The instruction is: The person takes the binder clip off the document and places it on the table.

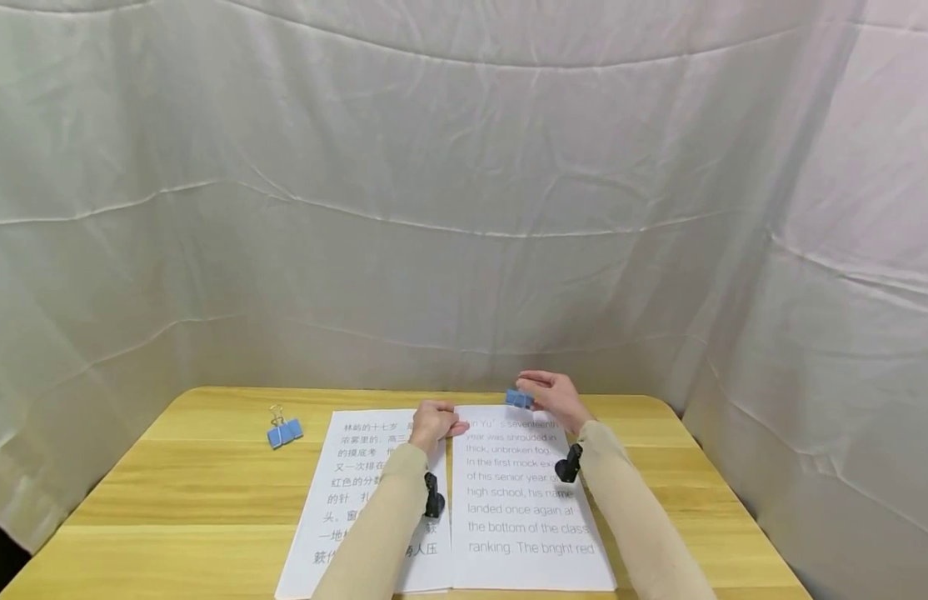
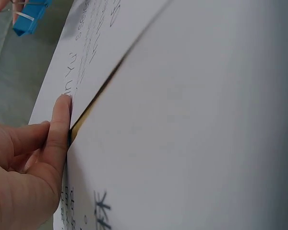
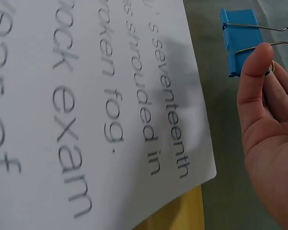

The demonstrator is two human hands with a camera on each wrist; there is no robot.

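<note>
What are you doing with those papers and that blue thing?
A person sits at a wooden table with two printed sheets side by side. The left hand presses on the left sheet near its top edge. The right hand pinches a blue clip at the top of the right sheet. A spare clip lies to the left.

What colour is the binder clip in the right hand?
Blue, with silver wire handles; clearest in the right wrist view.

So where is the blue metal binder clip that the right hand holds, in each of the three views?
Head: the blue metal binder clip is centre-right, above the sheet's top edge.
Left wrist: top-left corner.
Right wrist: upper right, at the thumb.
Shared landmark: the white English-printed paper sheet.
</note>
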